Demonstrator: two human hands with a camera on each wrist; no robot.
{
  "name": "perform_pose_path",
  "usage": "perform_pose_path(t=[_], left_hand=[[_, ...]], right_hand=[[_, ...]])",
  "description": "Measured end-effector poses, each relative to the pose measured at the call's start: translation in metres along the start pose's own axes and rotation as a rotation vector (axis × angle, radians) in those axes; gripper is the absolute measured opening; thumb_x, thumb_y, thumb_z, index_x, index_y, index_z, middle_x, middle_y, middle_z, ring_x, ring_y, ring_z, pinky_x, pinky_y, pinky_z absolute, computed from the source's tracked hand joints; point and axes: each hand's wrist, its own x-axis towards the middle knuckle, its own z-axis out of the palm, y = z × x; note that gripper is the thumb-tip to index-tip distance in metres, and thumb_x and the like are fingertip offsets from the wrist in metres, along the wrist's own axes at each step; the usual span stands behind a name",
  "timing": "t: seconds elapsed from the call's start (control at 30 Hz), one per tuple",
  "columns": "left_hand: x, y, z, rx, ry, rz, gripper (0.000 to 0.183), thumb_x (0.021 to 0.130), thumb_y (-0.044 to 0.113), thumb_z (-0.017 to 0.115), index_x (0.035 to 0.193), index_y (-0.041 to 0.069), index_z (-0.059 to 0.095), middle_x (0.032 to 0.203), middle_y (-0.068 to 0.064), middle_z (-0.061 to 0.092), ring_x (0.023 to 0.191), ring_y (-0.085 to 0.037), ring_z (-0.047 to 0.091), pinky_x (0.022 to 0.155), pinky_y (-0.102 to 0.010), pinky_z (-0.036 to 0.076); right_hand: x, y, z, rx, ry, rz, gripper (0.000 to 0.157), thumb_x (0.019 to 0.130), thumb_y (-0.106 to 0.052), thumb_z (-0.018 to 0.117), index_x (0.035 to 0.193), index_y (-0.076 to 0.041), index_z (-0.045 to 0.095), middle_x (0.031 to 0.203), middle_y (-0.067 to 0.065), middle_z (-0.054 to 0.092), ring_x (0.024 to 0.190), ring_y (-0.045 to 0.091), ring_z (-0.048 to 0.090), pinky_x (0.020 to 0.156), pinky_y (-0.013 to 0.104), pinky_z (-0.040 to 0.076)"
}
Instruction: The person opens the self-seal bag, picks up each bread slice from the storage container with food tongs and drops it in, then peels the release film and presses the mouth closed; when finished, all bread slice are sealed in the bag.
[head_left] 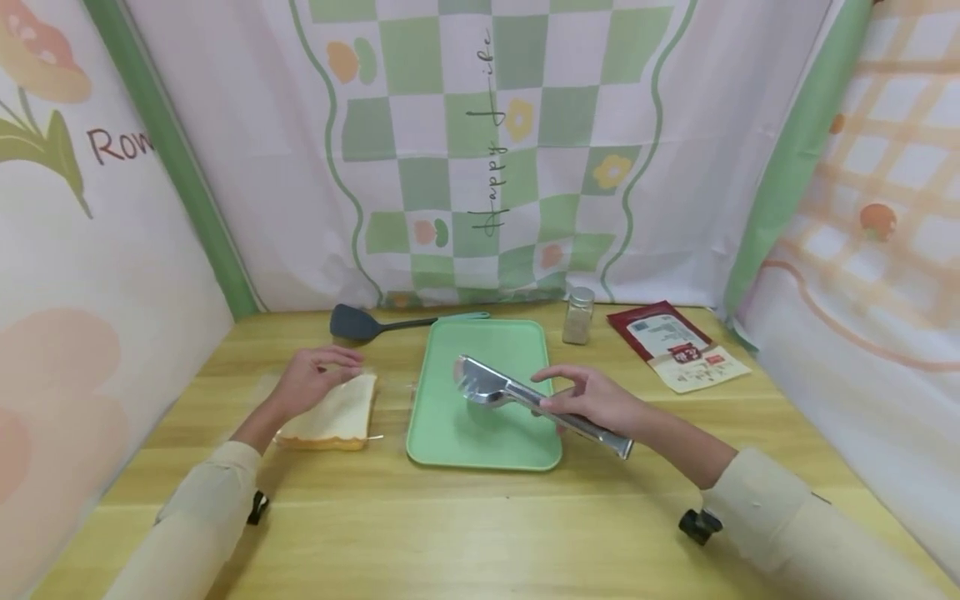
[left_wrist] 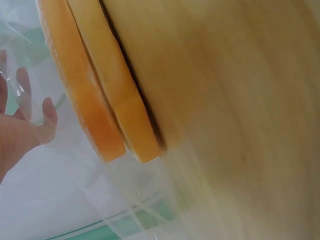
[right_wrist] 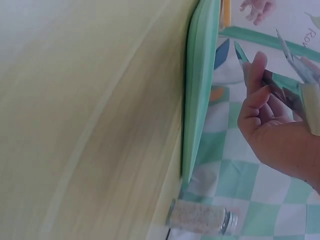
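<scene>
My right hand (head_left: pixel 592 396) holds a pair of metal tongs (head_left: pixel 517 396) over the green tray (head_left: pixel 487 450), their head pointing to the left. In the right wrist view the thumb and fingers of that hand (right_wrist: pixel 272 115) pinch the tongs between them. On the left, my left hand (head_left: pixel 311 383) hovers at the top of sliced bread (head_left: pixel 337 417) in a clear plastic bag. Two thick slices (left_wrist: pixel 95 105) stand side by side in the left wrist view. Clear film lies across the spread, loosely bent fingers of the left hand (left_wrist: pixel 22 120) there.
Behind the tray lies a dark spatula (head_left: pixel 356 323) with a teal handle end. A glass jar (head_left: pixel 578 317) with a metallic lid stands at the back right, next to a red and cream packet (head_left: pixel 678 348). Printed curtains (head_left: pixel 480 150) enclose the wooden table (head_left: pixel 450 533).
</scene>
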Motion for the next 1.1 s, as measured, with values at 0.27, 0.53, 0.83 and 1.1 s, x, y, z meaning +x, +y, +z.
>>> perform_pose_path(t=[0.27,0.53,0.83,1.1], left_hand=[[0.001,-0.017,0.006,-0.011,-0.002,-0.029,0.013,0.089,0.005,0.073,0.099,-0.001,0.076,0.111,-0.015,0.072,0.102,-0.016,0.063,0.075,-0.027,0.049],[0.003,-0.036,0.012,-0.052,-0.013,0.031,0.013,0.087,0.013,0.077,0.096,0.004,0.078,0.109,-0.008,0.074,0.105,-0.019,0.065,0.077,-0.031,0.053],[0.004,-0.034,0.011,-0.058,-0.040,0.004,0.015,0.087,0.013,0.076,0.099,0.003,0.077,0.111,-0.009,0.073,0.109,-0.029,0.064,0.081,-0.034,0.054],[0.006,-0.031,0.010,-0.080,-0.061,0.013,0.011,0.087,0.009,0.076,0.095,0.002,0.077,0.110,-0.012,0.073,0.110,-0.033,0.064,0.088,-0.048,0.054]], right_hand=[[-0.017,0.001,-0.026,-0.039,0.041,-0.011,0.057,0.095,-0.023,0.069,0.142,-0.001,0.047,0.112,0.031,0.067,0.082,0.042,0.070,0.073,0.042,0.058],[-0.032,0.006,-0.044,-0.090,0.141,-0.041,0.056,0.091,-0.020,0.073,0.138,0.001,0.050,0.108,0.024,0.071,0.083,0.045,0.070,0.071,0.046,0.058],[-0.037,0.021,-0.063,-0.184,0.278,-0.080,0.053,0.087,-0.022,0.078,0.132,-0.002,0.057,0.107,0.024,0.071,0.090,0.032,0.073,0.070,0.034,0.059],[-0.041,0.030,-0.077,-0.360,0.324,-0.064,0.056,0.084,-0.025,0.081,0.131,-0.005,0.059,0.128,0.029,0.060,0.107,0.038,0.067,0.076,0.038,0.059]])
